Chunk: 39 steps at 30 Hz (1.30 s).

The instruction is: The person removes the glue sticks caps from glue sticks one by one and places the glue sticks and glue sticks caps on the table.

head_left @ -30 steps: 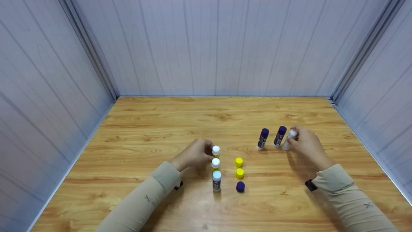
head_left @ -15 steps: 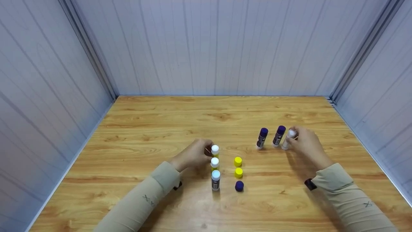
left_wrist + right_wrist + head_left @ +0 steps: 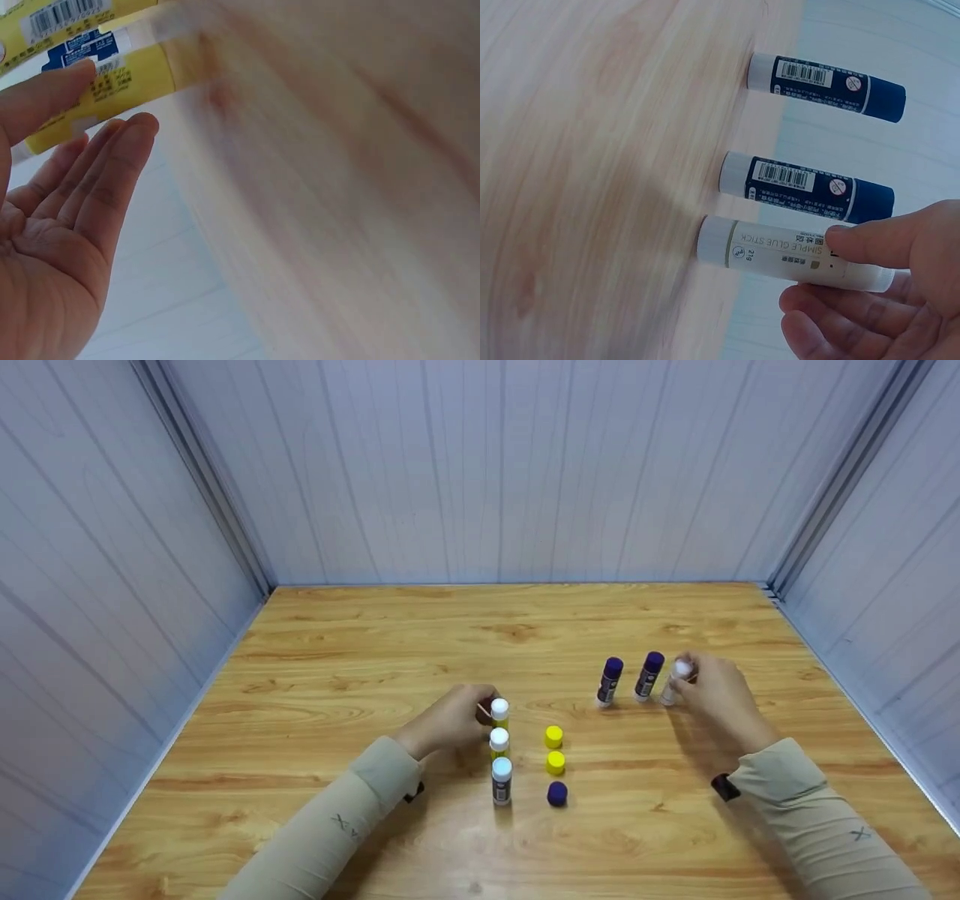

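Note:
At the far end of a short row, my left hand (image 3: pixel 448 721) holds a yellow glue stick (image 3: pixel 139 79) upright, thumb on one side and fingers on the other. A second yellow glue stick (image 3: pixel 499 740) with a white cap stands in front of it, and nearest me is a dark-labelled glue stick (image 3: pixel 502 782) with a pale top. Over on the right, my right hand (image 3: pixel 718 694) pinches a white glue stick (image 3: pixel 772 251) near its top; its base is on the table. Just left of it stand two navy glue sticks (image 3: pixel 802 180) (image 3: pixel 610 682), capped and upright.
Two yellow caps (image 3: pixel 554 736) and one dark blue cap (image 3: pixel 557 794) sit in a line right of the left-hand row. The wooden table (image 3: pixel 360 637) is enclosed by pale panel walls (image 3: pixel 465 472) at the back and both sides.
Both hands stay on their glue sticks, nearly still. The head view shifts slightly; the white stick on the right leans or shifts a touch at most.

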### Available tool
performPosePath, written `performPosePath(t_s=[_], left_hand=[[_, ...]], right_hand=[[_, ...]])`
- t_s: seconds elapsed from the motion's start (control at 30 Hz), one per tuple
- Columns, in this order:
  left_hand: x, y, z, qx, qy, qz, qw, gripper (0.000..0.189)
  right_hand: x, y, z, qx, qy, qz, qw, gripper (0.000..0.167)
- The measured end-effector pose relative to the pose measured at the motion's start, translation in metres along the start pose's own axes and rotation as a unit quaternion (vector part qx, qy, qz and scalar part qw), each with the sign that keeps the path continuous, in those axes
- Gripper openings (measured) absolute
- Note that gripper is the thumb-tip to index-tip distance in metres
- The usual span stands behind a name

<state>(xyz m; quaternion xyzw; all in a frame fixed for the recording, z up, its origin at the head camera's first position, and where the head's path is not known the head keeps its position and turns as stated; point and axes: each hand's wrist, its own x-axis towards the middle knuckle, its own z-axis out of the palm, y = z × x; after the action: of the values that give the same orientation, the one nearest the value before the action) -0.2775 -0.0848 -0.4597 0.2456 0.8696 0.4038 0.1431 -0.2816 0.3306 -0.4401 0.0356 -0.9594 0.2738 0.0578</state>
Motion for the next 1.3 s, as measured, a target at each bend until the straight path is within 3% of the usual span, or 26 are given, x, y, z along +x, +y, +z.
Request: performPosePath(t_s=[0.2,0.37,0.57,0.77,0.9,1.0,1.3], left_hand=[[-0.005,0.0,-0.012,0.012,-0.009,-0.002,0.9999,0.03],[-0.009,0.002,-0.025,0.025,-0.008,-0.005,0.9996,0.042],[-0.013,0.01,-0.039,0.037,0.025,-0.014,0.9989,0.042],[-0.018,0.022,-0.05,0.048,0.075,-0.003,0.996,0.036],[-0.021,0.033,-0.054,0.047,0.128,0.024,0.9904,0.028],[-0.022,0.039,-0.054,0.045,0.166,0.061,0.9832,0.028],[-0.026,0.05,-0.048,0.086,0.235,0.165,0.9541,0.034]], right_hand=[[-0.001,0.0,-0.008,-0.007,0.037,-0.011,0.9992,0.038],[-0.004,-0.009,-0.011,-0.003,0.12,-0.032,0.9922,0.034],[-0.002,-0.026,-0.011,0.027,0.235,-0.092,0.9672,0.026],[-0.003,-0.041,-0.007,0.066,0.305,-0.153,0.9377,0.026],[-0.005,-0.051,-0.004,0.098,0.338,-0.198,0.9149,0.025],[-0.007,-0.061,-0.002,0.119,0.35,-0.217,0.9035,0.027],[-0.014,-0.086,0.008,0.216,0.306,-0.237,0.8964,0.028]])
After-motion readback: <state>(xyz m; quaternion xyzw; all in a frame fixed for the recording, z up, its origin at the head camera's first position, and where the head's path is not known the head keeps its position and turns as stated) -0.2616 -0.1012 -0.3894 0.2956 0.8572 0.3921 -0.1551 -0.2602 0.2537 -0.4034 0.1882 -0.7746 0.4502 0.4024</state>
